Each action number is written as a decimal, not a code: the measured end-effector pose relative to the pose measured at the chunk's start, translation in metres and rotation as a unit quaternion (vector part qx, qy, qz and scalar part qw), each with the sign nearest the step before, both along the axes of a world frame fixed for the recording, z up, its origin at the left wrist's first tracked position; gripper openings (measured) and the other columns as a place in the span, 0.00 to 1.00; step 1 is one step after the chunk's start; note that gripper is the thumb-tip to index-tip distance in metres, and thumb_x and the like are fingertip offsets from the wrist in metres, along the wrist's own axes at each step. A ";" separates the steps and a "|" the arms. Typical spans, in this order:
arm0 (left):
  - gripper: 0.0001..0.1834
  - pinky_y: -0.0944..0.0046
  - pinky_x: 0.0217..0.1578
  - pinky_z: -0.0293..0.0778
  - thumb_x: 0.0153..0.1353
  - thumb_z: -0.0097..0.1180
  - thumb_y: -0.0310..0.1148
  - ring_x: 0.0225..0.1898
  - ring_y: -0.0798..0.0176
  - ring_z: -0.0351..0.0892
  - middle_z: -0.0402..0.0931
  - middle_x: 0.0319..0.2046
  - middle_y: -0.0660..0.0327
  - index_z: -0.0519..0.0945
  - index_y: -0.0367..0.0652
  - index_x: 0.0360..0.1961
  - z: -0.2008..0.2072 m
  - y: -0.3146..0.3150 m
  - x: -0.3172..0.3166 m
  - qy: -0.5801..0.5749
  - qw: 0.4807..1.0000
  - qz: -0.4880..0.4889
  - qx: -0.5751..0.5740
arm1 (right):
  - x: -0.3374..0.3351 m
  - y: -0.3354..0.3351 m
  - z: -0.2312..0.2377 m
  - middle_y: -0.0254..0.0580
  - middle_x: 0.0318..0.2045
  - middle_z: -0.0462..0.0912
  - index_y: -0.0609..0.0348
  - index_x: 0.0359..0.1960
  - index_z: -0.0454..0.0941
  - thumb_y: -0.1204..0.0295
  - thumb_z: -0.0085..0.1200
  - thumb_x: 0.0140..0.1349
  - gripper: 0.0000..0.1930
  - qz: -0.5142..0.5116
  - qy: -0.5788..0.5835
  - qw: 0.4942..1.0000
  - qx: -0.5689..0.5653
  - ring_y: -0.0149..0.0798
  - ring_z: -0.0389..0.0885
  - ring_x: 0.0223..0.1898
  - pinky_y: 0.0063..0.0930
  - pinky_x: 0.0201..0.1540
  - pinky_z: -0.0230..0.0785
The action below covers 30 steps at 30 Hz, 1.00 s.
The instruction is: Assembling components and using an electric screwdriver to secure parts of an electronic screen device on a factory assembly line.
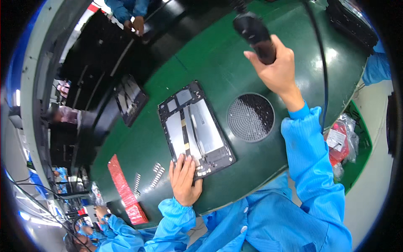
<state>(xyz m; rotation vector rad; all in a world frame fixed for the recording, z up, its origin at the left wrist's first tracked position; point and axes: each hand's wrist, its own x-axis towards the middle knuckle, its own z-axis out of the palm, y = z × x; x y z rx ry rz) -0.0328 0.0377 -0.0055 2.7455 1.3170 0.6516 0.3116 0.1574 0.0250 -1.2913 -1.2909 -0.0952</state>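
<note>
A tablet (210, 126) with its back off lies on the green table, its silver battery, ribbon cables and dark frame exposed. My left hand (184, 180) rests on the tablet's near left corner, fingers stretched out flat. Up and to the right, my right hand (278, 69) is wrapped round a black electric screwdriver (256, 35), held above the table and slightly blurred; its tip cannot be made out. Between the tablet and my right forearm sits a round grey ridged dish (247, 126), with many tiny dark screws (258, 109) gathered toward its far right side.
Left of the tablet lie a red bubble-wrap strip (124, 189) and small silver parts in rows (157, 174). Another opened tablet (130, 98) is on the black conveyor belt (155, 33). A black cable (321, 63) hangs at right, above a green bin (361, 147). Co-workers in blue sleeves (121, 10) are nearby.
</note>
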 end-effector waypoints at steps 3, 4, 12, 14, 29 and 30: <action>0.30 0.38 0.60 0.54 0.41 0.71 0.31 0.59 0.41 0.67 0.74 0.52 0.47 0.76 0.33 0.48 0.003 -0.036 -0.006 -0.074 0.993 -0.021 -0.089 | -0.013 -0.011 0.011 0.35 0.16 0.77 0.62 0.31 0.72 0.76 0.66 0.49 0.13 0.091 0.161 0.983 0.018 0.31 0.77 0.16 0.25 0.19 0.66; 0.33 0.36 0.60 0.52 0.40 0.73 0.34 0.59 0.39 0.66 0.73 0.52 0.46 0.75 0.31 0.48 0.001 -0.044 -0.008 -0.085 0.991 -0.030 -0.101 | -0.024 -0.019 0.019 0.29 0.17 0.76 0.62 0.31 0.73 0.78 0.67 0.49 0.13 0.151 0.261 0.953 0.015 0.23 0.73 0.16 0.19 0.17 0.64; 0.32 0.36 0.62 0.51 0.45 0.65 0.21 0.62 0.42 0.64 0.69 0.56 0.45 0.71 0.35 0.55 -0.016 -0.054 0.013 -0.157 0.978 -0.064 -0.125 | -0.069 -0.030 0.022 0.34 0.17 0.77 0.64 0.31 0.73 0.81 0.66 0.48 0.13 0.278 0.333 0.901 -0.004 0.25 0.73 0.15 0.19 0.16 0.65; 0.30 0.36 0.61 0.51 0.46 0.65 0.22 0.61 0.43 0.65 0.70 0.55 0.45 0.72 0.33 0.53 -0.007 -0.047 0.020 -0.176 0.975 -0.068 -0.114 | -0.070 -0.027 0.018 0.34 0.17 0.76 0.64 0.31 0.72 0.81 0.66 0.48 0.13 0.276 0.325 0.905 -0.009 0.25 0.73 0.15 0.19 0.16 0.65; 0.10 0.53 0.44 0.76 0.48 0.59 0.13 0.36 0.52 0.83 0.81 0.31 0.51 0.80 0.34 0.33 0.001 -0.025 0.035 -0.365 0.913 -0.004 -0.180 | -0.076 -0.016 0.011 0.35 0.18 0.77 0.64 0.33 0.72 0.81 0.64 0.50 0.13 0.251 0.295 0.921 -0.035 0.27 0.74 0.15 0.20 0.17 0.65; 0.10 0.53 0.44 0.76 0.48 0.59 0.13 0.36 0.52 0.83 0.81 0.31 0.51 0.80 0.34 0.33 0.001 -0.023 0.034 -0.364 0.913 -0.006 -0.181 | -0.076 -0.015 0.011 0.35 0.18 0.77 0.64 0.33 0.72 0.81 0.64 0.49 0.13 0.255 0.294 0.920 -0.033 0.27 0.74 0.15 0.20 0.17 0.65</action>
